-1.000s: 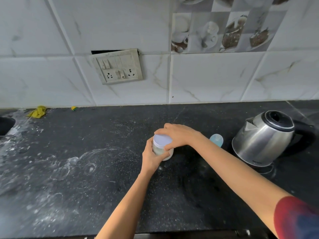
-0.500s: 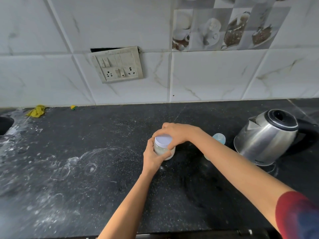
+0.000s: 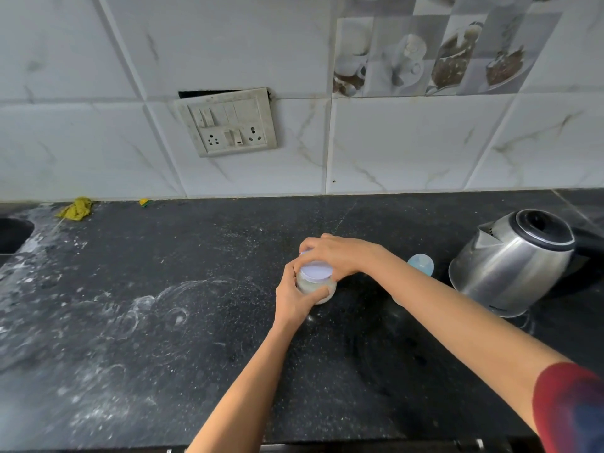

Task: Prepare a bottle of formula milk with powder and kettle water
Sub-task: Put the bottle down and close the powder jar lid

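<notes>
In the head view the task looks barely under way: the powder jar [image 3: 315,289], standing on the counter [image 3: 196,322] well left of the kettle [image 3: 513,266], has its lid [image 3: 315,272] on; nothing shows powder or water in the bottle [image 3: 421,263], whose pale blue cap peeks out just left of the kettle, behind the right forearm; the left hand [image 3: 292,300] wraps its fingers round the jar's body; the right hand [image 3: 338,256] arches over, fingertips clasping the lid's rim.

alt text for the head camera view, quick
On a black counter, the left hand grips a small jar of whitish contents while the right hand grips its pale lid. A steel kettle and a pale blue cap stand to the right.
</notes>
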Tool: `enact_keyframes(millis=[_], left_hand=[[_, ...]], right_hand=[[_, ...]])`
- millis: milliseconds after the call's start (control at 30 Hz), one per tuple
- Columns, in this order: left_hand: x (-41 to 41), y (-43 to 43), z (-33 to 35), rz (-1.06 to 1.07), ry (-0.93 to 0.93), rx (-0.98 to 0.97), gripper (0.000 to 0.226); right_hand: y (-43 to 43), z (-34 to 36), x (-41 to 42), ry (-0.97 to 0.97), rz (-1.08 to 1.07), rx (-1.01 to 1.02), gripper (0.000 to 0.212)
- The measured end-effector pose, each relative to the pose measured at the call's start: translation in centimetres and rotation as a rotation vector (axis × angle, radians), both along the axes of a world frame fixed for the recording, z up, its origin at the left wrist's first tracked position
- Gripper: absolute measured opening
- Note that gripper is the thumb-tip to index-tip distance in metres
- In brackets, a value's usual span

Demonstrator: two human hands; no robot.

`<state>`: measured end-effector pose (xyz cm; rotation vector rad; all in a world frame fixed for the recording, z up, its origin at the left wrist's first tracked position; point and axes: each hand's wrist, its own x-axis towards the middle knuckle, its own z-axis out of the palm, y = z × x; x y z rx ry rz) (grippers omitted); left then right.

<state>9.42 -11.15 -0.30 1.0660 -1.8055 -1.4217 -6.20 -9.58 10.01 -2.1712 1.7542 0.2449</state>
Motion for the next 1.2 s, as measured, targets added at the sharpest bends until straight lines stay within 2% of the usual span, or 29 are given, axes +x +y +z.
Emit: enact_keyframes(millis=[167,300,433,500,600,700,733,833,933,1000,1100,1200], left_hand=[[-0.1,0.2,0.0,0.017,0.026,0.044,0.074],[-0.1,0.1,0.1,0.016,0.032,0.056,0.074],[-0.1,0.2,0.0,0.006,0.024,0.044,0.072],[0.0,0.2,-0.1,0.008,0.024,0.03,0.068],[0.0,0.1,-0.2,0.009,0.029,0.023,0.069],[0.0,0.1,-0.1,0.014,0.023,0.015,0.073],[0.0,0.1,-0.2,0.014,0.019,0.015,0.073],[0.0,0.1,-0.2,0.019,0.022,0.028,0.073],[0.0,0.2,-0.1,0.02,0.025,0.026,0.072],[0.0,0.2,-0.2,0.024,0.025,0.023,0.075],[0.0,0.1,-0.3,0.019,0.01,0.018,0.075],[-0.1,0.1,-0.3,0.019,0.016,0.029,0.075]], right_hand=[[0.0,-0.3,1.5,0.105,-0.216,-0.106,0.065],[0.0,-0.6,2.0,0.11,-0.305,-0.158,0.066],[-0.1,-1.5,3.2,0.128,-0.509,-0.15,0.073],[-0.4,-1.1,3.6,0.184,-0.544,-0.099,0.077],[-0.6,0.8,2.0,0.156,-0.464,0.071,0.082],[-0.5,2.5,0.1,0.008,-0.185,0.198,0.099],[-0.4,2.4,-0.1,0.004,-0.12,0.213,0.098],[0.3,1.7,0.8,0.026,-0.224,0.091,0.066],[0.9,1.5,0.9,0.072,-0.431,0.075,0.073],[0.7,1.7,0.0,0.104,-0.373,0.051,0.077],[0.3,1.9,-0.7,0.048,-0.112,0.075,0.091],[0.4,1.3,0.1,0.082,-0.108,-0.002,0.071]])
